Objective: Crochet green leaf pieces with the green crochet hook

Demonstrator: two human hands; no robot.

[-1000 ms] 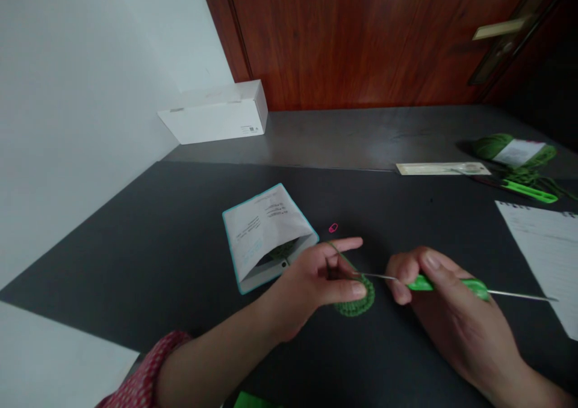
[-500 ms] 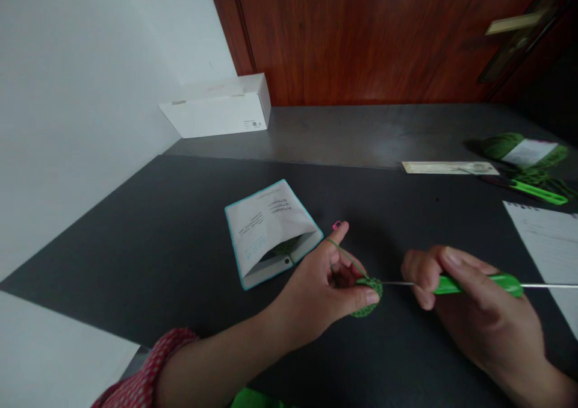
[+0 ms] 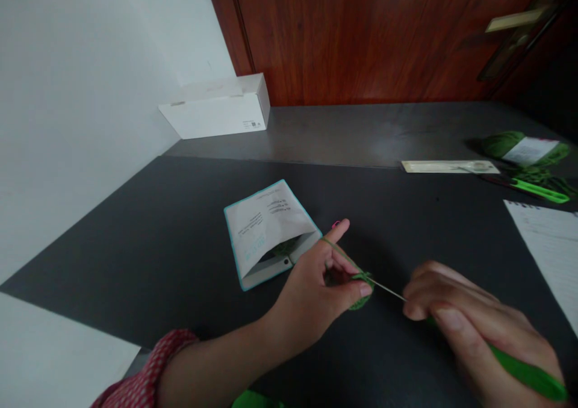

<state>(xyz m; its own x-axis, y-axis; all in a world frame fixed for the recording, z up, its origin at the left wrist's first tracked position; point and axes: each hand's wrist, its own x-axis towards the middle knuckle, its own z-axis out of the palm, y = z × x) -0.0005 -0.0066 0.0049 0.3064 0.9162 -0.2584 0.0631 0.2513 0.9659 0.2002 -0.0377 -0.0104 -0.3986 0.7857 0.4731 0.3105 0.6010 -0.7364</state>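
Pinching, with the left hand (image 3: 311, 293), a small green crocheted piece (image 3: 361, 302) above the worktop (image 3: 180, 245), mostly hidden by thumb and fingers. Gripping, with the right hand (image 3: 478, 324), a crochet hook (image 3: 526, 369), slim and metallic at the shaft, green and partly covered at the handle, too indistinct to make out at the tip. Pointing up-left at the crocheted piece, on a long axis slanting from lower right. Partly covering a pink marker (image 3: 335, 224) with the left index finger, near an open pouch (image 3: 271, 227).

Looks like a room indoors, exact type unclear: wooden door (image 3: 361, 41) at 12 o'clock, white wall (image 3: 90, 95) at 10, dark tabletop (image 3: 180, 215).
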